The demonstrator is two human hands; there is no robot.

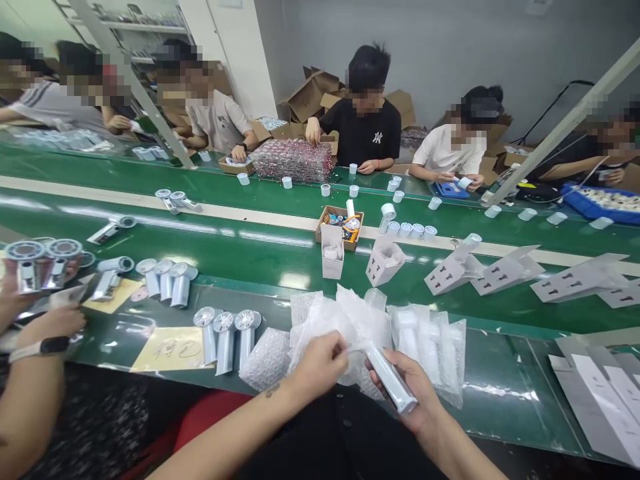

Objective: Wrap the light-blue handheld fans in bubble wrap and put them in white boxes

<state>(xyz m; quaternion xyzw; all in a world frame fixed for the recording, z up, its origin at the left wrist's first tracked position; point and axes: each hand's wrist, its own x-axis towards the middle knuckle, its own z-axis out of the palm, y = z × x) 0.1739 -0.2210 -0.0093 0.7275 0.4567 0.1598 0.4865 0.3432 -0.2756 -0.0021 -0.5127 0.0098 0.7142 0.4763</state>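
My right hand [417, 387] is wrapped round the pale blue, shiny handle of a handheld fan [393, 380], tilted with its lower end toward me. The fan's head is hidden near my left fingers. My left hand [325, 360] is closed in a pinch on the thin edge of a bubble wrap bag [357, 317], just beside the fan's upper end. More bubble wrap lies heaped behind both hands. To the right of it, wrapped fans [425, 340] lie in a row. Several bare fans [223, 337] rest left of my left arm, beside a handwritten yellow paper [167, 350].
Open white boxes [383, 263] stand along the green belt [270, 253], near a carton of small parts [357, 243]. Flat grey-white boxes [595, 393] are stacked at right. A co-worker's hands [55, 320] handle fans at left. Several people sit across the line.
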